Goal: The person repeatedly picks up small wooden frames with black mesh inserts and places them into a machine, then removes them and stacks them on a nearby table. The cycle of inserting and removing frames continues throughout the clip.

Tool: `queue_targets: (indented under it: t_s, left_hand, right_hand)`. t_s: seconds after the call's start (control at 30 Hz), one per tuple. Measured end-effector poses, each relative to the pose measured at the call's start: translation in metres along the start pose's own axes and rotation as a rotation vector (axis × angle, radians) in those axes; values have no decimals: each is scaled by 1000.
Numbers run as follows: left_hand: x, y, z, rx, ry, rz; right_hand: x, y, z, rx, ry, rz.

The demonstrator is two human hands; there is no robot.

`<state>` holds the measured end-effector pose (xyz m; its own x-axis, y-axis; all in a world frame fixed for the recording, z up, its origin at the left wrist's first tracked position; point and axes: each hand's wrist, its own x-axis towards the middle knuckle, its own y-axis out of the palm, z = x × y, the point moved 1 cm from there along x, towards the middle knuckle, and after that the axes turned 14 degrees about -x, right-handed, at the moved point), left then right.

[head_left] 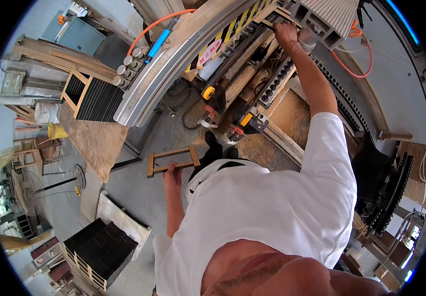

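In my left hand (172, 175) is a small rectangular wooden frame (151, 164), held by its near rail with my fingers wrapped round it. It hangs low over the floor, left of my body. Far ahead to the right, my right hand (286, 33) reaches over the machine (272, 89), its fingers curled at another light wooden frame (266, 13). That frame sits by the grey ribbed metal beam (324, 22), and my hand partly covers it.
A stack of black-sided wooden frames (97, 98) stands on a board-topped table (94, 140) to the left; another dark stack (99, 249) stands lower left. Sawdust (292, 118) covers the machine bed. An orange hose (156, 22) curves above the curved metal rail (168, 64). A fan (25, 192) stands far left.
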<state>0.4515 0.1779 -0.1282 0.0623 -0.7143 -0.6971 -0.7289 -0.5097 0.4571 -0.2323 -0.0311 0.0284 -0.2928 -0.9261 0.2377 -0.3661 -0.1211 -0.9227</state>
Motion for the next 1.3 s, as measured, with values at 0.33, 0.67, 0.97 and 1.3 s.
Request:
queue_targets:
  t_s: [0.33, 0.67, 0.97, 1.3]
  left_hand:
    - [-1, 8, -20, 338, 244, -108]
    - [-84, 31, -137, 478, 775, 23]
    - [-79, 42, -301, 26, 714, 177]
    - [132, 133, -499, 50, 563, 337]
  right_hand:
    - [2, -4, 0, -72, -39, -6]
    - [10, 3, 8, -157, 17, 18]
    - [-32, -88, 61, 343, 113, -305]
    - [-235, -216, 236, 1005, 218, -139]
